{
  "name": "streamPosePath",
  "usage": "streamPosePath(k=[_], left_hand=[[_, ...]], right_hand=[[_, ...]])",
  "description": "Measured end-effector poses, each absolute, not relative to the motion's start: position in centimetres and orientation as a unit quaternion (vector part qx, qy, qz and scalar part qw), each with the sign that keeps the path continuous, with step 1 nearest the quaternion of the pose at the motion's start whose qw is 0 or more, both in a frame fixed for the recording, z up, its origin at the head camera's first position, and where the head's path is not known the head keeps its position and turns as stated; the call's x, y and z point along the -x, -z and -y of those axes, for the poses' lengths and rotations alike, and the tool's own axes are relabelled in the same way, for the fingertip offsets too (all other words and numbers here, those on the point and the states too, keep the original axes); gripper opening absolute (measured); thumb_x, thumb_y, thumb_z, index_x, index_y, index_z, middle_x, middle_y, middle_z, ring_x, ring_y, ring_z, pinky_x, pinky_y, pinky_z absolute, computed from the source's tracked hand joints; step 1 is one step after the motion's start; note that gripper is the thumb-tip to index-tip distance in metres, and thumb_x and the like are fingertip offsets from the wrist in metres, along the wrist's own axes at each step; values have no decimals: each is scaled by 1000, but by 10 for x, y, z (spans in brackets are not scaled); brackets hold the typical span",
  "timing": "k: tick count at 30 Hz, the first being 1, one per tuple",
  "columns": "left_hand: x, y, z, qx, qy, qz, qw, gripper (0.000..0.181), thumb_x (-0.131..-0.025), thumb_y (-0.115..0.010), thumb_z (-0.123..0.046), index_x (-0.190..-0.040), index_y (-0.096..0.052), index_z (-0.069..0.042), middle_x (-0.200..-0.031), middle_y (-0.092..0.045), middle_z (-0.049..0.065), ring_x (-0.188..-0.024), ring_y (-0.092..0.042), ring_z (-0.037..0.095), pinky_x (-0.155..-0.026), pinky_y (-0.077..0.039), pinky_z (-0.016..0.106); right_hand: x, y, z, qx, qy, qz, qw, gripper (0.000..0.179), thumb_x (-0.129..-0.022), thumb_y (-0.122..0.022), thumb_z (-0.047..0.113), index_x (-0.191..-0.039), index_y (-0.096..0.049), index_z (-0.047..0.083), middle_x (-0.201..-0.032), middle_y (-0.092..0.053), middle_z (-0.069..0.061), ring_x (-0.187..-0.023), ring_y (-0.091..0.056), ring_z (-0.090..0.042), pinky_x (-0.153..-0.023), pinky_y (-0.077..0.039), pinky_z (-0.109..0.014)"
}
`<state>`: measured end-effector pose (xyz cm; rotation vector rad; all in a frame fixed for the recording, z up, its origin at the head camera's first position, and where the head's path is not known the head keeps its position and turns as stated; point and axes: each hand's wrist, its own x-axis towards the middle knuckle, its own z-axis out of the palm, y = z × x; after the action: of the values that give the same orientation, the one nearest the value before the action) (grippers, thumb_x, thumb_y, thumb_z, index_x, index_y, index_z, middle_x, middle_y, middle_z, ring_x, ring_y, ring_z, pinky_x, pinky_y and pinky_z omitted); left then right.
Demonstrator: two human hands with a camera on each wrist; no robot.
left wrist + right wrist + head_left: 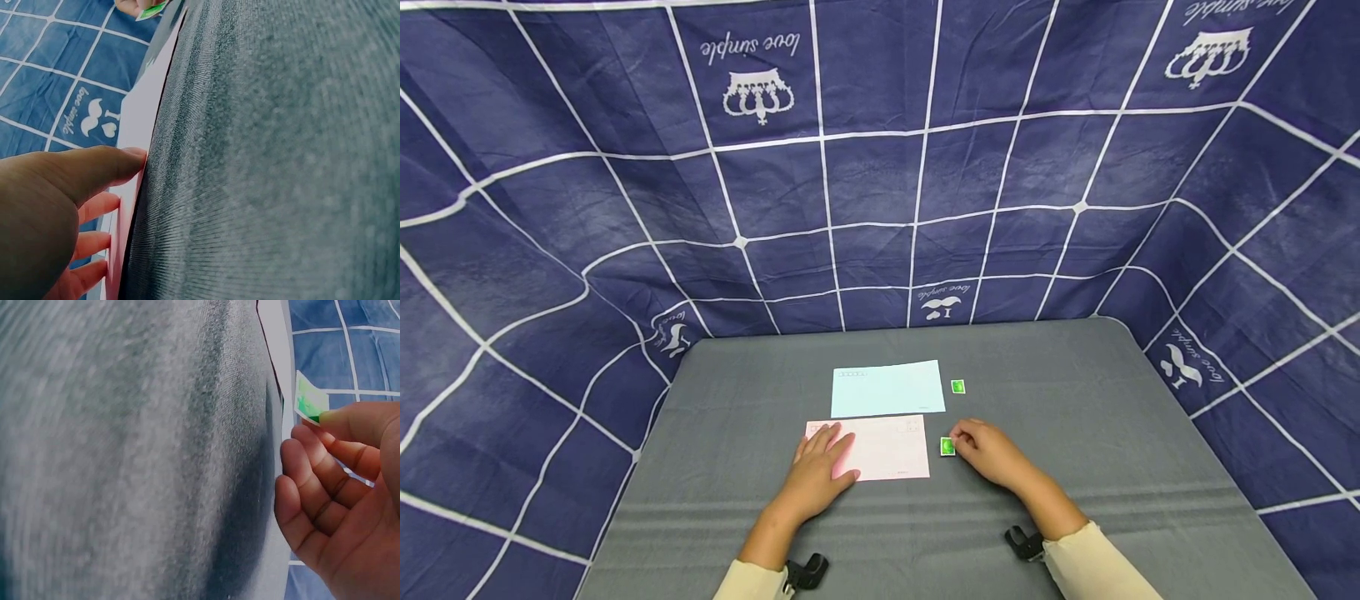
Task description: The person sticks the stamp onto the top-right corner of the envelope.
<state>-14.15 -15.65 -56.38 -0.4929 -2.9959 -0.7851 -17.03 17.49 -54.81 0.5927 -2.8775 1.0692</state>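
A pink envelope [887,450] lies on the grey table, and my left hand [816,475] rests on its left part with fingers spread. In the left wrist view the thumb [115,164] touches the envelope's near edge. Just right of the envelope, my right hand [988,452] pinches a small green postage stamp [947,447] by its edge. The right wrist view shows the stamp [310,400] between thumb and index finger, held up off the cloth, with the other fingers loosely curled.
Behind the pink envelope lies a light blue envelope [887,390]. A second green stamp [958,387] lies to its right. Grey cloth covers the table [1075,400], and a blue checked curtain [872,183] hangs around its back and sides.
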Motion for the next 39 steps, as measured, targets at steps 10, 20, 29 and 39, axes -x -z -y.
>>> streamPosePath(k=[10,20,29,39], left_hand=[[141,565,155,156,251,955,7,61,-89,-75,-33,-142,-58,-8,-154,-46,21,-147,-36,43,-119,-22,69],[141,566,154,154,251,956,11,60,-88,-75,-32,-141,-59,-8,-154,-47,21,-147,-37,43,-119,-21,69],[141,566,153,150,250,956,11,60,-88,-75,-32,-141,-59,-8,-154,-46,21,-147,-37,43,-119,-22,69],[143,567,154,149,252,956,6,60,-88,-75,-33,-140,-60,-9,-155,-47,20,-148,-36,42,-119,-22,69]], right_hand=[[176,547,-171,-187,-390,901,0,14,-87,-69,2,-80,-66,14,-72,-55,9,-64,-46,3,-60,-40,-15],[180,545,-168,-165,-406,899,-23,11,-88,-72,6,-83,-66,15,-73,-62,8,-66,-53,3,-64,-47,-16],[184,543,-160,-162,-420,893,-9,4,-92,-68,8,-88,-68,10,-78,-60,6,-68,-52,1,-63,-45,-16],[192,546,-151,-164,-454,876,-8,4,-92,-68,7,-95,-71,8,-83,-64,3,-72,-55,-1,-67,-48,-17]])
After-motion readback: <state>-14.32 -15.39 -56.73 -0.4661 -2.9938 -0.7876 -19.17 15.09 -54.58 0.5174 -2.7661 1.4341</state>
